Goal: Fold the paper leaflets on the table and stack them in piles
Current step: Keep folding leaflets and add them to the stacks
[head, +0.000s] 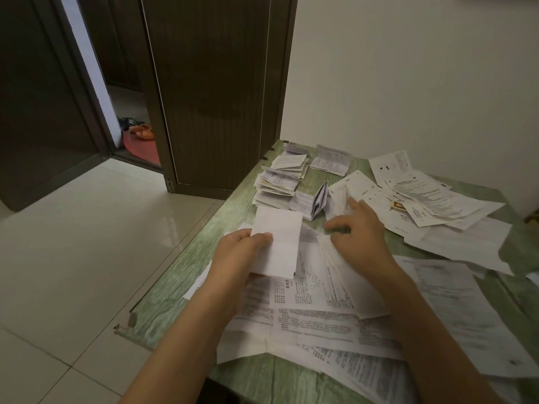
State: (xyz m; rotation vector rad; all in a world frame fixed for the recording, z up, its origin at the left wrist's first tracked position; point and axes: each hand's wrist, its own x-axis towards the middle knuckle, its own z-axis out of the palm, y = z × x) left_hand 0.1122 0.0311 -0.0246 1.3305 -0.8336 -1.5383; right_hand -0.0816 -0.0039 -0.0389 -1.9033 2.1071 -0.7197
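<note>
The near edge of the green table (230, 208) is mostly covered by unfolded leaflets (315, 325) that lie flat and overlap each other, and some reach past the edge toward the person. The left edge of the table stays bare as a narrow green strip, with the pale tiled floor (87, 228) beside it. Both forearms come in from the near side. The left hand (242, 249) pinches a folded leaflet (277, 243) by its left side, thumb on top, and holds it over the loose sheets. This leaflet is a narrow rectangle, and its long axis runs from near to far, leaning slightly right at the far end. The right hand (361, 234) is just beside it, palm down, with fingers spread and relaxed on the loose paper, grasping nothing. Behind the hands a half-open folded leaflet (316, 199) stands on its edge. To its left, near the far-left corner of the table, sit two piles of folded leaflets (277, 185), and one more folded leaflet (331, 160) lies beside them. More flat sheets (437, 196) are spread over the far right side, close to the white wall (408, 68). A dark door (215, 91) stands beyond the far corner
</note>
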